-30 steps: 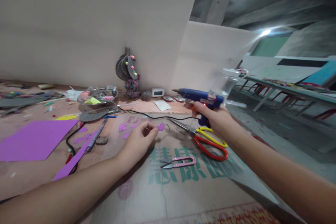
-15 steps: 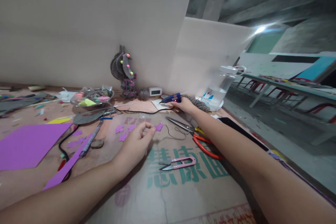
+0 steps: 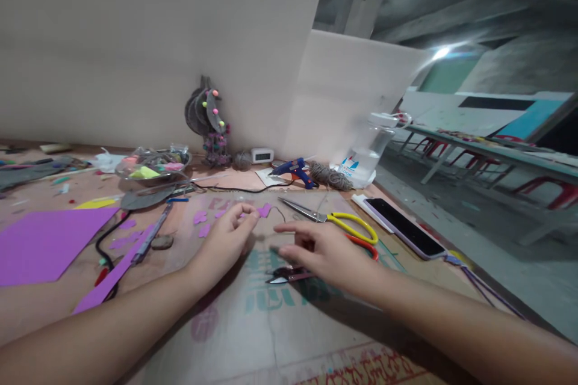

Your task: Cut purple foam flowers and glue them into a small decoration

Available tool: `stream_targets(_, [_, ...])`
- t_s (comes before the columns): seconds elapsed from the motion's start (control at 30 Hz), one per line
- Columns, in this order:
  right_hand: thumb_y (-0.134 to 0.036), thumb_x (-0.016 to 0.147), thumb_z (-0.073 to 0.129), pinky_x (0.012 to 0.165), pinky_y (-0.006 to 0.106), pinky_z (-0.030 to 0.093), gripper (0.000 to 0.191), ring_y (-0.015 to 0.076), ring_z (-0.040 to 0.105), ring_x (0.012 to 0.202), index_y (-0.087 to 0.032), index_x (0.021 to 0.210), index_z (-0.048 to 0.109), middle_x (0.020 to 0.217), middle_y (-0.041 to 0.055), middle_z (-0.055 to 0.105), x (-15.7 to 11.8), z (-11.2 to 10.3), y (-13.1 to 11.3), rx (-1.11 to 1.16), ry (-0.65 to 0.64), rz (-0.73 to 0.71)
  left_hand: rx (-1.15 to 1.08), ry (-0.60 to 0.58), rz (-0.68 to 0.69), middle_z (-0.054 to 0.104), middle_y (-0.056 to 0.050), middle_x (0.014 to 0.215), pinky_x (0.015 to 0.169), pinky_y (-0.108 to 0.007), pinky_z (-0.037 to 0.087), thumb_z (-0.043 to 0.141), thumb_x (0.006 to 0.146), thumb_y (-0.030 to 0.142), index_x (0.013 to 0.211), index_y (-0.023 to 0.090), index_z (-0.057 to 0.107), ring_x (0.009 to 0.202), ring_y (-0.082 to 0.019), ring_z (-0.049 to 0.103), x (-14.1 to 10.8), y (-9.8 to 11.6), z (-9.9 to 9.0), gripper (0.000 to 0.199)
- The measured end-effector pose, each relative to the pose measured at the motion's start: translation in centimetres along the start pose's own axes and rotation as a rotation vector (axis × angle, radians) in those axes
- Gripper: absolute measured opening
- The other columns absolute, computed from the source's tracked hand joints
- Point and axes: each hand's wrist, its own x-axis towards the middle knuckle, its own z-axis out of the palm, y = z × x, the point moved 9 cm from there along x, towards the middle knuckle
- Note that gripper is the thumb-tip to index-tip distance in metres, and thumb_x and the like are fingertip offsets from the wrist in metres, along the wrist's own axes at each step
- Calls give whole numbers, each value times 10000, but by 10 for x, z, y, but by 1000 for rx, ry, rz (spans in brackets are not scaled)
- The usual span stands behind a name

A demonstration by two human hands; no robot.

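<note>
The right hand (image 3: 327, 252) partly hides the snips (image 3: 280, 280), and the picture's left edge crops the purple sheet (image 3: 52, 246).

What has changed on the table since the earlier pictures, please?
The right hand has let go of the blue glue gun, now lying at the back beside the grey yarn, and come back over the pink snips. The left hand still pinches the purple piece; the large scissors stayed put.
</note>
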Motion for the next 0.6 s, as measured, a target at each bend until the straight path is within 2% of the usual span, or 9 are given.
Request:
stream_targets(0.07, [-330, 831, 658, 494, 228, 346, 429, 122, 526, 529, -213, 1243, 629, 625, -13, 624, -2, 17, -5, -13, -47, -5, -7, -9, 5, 332, 125, 397, 374, -166, 210, 510, 839, 489, 859, 199, 499, 348, -69, 300, -1, 3, 0, 291])
stream_targets(0.17, [-345, 777, 716, 515, 232, 354, 580, 130, 540, 546, -212, 1322, 570, 659, -10, 628, 9, 28, 0, -60, -50, 14, -7, -20, 12, 336, 126, 386, 376, -167, 201, 511, 846, 491, 873, 194, 503, 342, -70, 301, -3, 5, 1, 299])
stream_targets(0.23, [-376, 776, 714, 527, 241, 372, 533, 143, 562, 565, -229, 1278, 611, 690, 1, 652, 17, 33, 6, -76, -63, 38, -15, -33, 15, 346, 124, 381, 378, -170, 204, 520, 842, 501, 868, 191, 503, 338, -72, 310, -3, 5, 3, 312])
stream_targets(0.37, [-305, 857, 627, 644, 266, 430, 175, 164, 628, 691, -229, 948, 755, 794, 29, 722, 26, 38, 1, -75, -52, -41, -24, -40, 19, 374, 120, 382, 382, -174, 226, 529, 843, 499, 875, 192, 507, 338, -74, 328, -2, 3, 4, 309])
stream_targets(0.43, [-265, 870, 608, 667, 262, 436, 153, 163, 638, 721, -214, 842, 750, 807, 31, 730, 25, 36, -3, -75, -28, -68, -16, -35, 13, 370, 121, 383, 380, -170, 221, 523, 849, 483, 879, 194, 508, 341, -73, 328, -2, 3, 4, 291])
stream_targets(0.5, [-263, 873, 612, 639, 248, 433, 140, 153, 633, 690, -205, 823, 728, 770, 25, 720, 19, 34, -8, -76, -41, -98, -15, -27, 3, 366, 121, 396, 379, -167, 220, 520, 851, 471, 873, 195, 504, 348, -72, 334, -2, 3, 3, 277])
stream_targets(0.53, [-266, 881, 605, 629, 241, 430, 139, 146, 627, 675, -201, 828, 716, 755, 22, 712, 12, 33, -13, -78, -67, -139, -19, -20, -3, 367, 120, 401, 380, -166, 224, 517, 853, 468, 868, 196, 500, 351, -71, 336, -2, 3, 2, 274])
stream_targets(0.6, [-267, 921, 555, 633, 237, 427, 164, 138, 623, 688, -197, 862, 691, 777, 27, 705, -9, 34, -34, -102, -156, -313, -38, 0, -9, 368, 118, 404, 383, -167, 233, 510, 856, 465, 862, 195, 492, 356, -72, 338, -1, 3, -1, 271])
